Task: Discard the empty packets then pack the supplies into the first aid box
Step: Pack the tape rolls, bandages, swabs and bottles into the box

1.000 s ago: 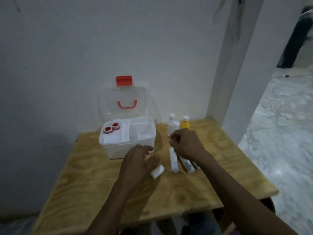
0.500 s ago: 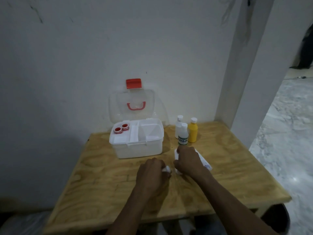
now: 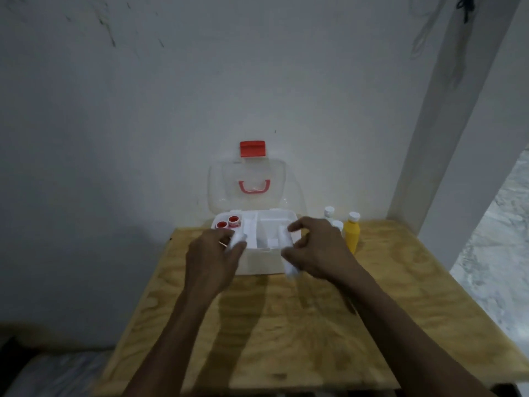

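Note:
The white first aid box (image 3: 259, 262) stands open at the back of the wooden table (image 3: 286, 325), its clear lid (image 3: 249, 181) leaning on the wall. Two red-cored tape rolls (image 3: 228, 222) sit in its left compartment. My left hand (image 3: 211, 259) is over the box's front left, shut on a small white bandage roll (image 3: 236, 242). Over the front right of the box, my right hand (image 3: 320, 250) grips white tubes (image 3: 290, 269), one end sticking out below the palm. The picture is blurred.
A yellow bottle (image 3: 352, 234) and two white bottles (image 3: 329, 213) stand just right of the box. A white wall is close behind and a white pillar (image 3: 446, 110) rises at the back right. The table's right edge drops to a marble floor (image 3: 498, 239).
Both hands lifted the white items off the table's middle and carried them back to the open box. The spot where the roll and tubes lay now shows bare wood.

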{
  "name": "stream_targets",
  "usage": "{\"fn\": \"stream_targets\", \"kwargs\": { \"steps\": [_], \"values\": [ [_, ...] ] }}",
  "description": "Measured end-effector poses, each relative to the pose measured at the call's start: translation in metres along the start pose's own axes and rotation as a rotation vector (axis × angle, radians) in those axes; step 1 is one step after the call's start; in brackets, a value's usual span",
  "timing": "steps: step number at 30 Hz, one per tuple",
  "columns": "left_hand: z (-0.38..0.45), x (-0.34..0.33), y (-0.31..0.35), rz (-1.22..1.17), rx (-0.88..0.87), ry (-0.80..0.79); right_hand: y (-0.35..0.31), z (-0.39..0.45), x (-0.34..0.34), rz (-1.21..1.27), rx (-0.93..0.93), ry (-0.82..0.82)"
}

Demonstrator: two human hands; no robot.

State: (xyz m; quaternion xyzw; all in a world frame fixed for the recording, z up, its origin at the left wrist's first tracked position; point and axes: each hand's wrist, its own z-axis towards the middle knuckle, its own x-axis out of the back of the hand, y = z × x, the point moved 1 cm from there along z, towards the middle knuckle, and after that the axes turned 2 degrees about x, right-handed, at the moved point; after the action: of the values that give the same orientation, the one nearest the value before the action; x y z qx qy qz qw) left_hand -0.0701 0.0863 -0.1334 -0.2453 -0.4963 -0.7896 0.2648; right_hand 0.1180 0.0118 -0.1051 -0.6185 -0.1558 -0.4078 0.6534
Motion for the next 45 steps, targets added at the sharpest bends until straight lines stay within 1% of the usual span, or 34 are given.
{"fn": "stream_targets", "kwargs": {
  "steps": [2, 4, 8, 11, 15, 20, 24, 29, 35, 38, 41, 45],
  "values": [
    [0.023, 0.006, -0.009, 0.030, 0.025, 0.000, -0.016, 0.022, -0.008, 0.044, -0.001, 0.033],
    [0.040, 0.007, -0.018, 0.078, 0.026, -0.049, -0.028, 0.043, -0.019, 0.055, -0.011, 0.035],
    [0.064, -0.005, -0.030, 0.177, 0.022, -0.154, -0.045, 0.076, -0.039, 0.069, -0.053, -0.012],
    [0.073, -0.013, -0.034, 0.271, 0.050, -0.191, -0.052, 0.090, -0.051, 0.008, -0.055, -0.057],
    [0.073, -0.019, -0.034, 0.363, 0.008, -0.159, -0.049, 0.105, -0.071, -0.100, -0.054, -0.114],
    [0.072, -0.025, -0.035, 0.439, -0.034, -0.130, -0.044, 0.115, -0.089, -0.144, -0.046, -0.118],
    [0.071, -0.029, -0.038, 0.425, -0.030, -0.108, -0.039, 0.120, -0.096, -0.206, -0.009, -0.136],
    [0.071, -0.029, -0.038, 0.439, -0.001, -0.084, -0.038, 0.120, -0.094, -0.208, -0.004, -0.152],
    [0.065, -0.025, -0.035, 0.365, 0.010, -0.024, -0.036, 0.114, -0.085, -0.167, 0.003, -0.105],
    [0.058, -0.020, -0.026, 0.316, -0.006, 0.033, -0.034, 0.101, -0.065, -0.133, 0.019, -0.064],
    [0.049, -0.018, -0.014, 0.263, -0.071, 0.102, -0.024, 0.084, -0.038, -0.093, 0.034, -0.041],
    [0.029, -0.024, 0.016, 0.168, -0.130, 0.079, -0.002, 0.057, -0.001, -0.033, 0.007, -0.015]
  ]
}}
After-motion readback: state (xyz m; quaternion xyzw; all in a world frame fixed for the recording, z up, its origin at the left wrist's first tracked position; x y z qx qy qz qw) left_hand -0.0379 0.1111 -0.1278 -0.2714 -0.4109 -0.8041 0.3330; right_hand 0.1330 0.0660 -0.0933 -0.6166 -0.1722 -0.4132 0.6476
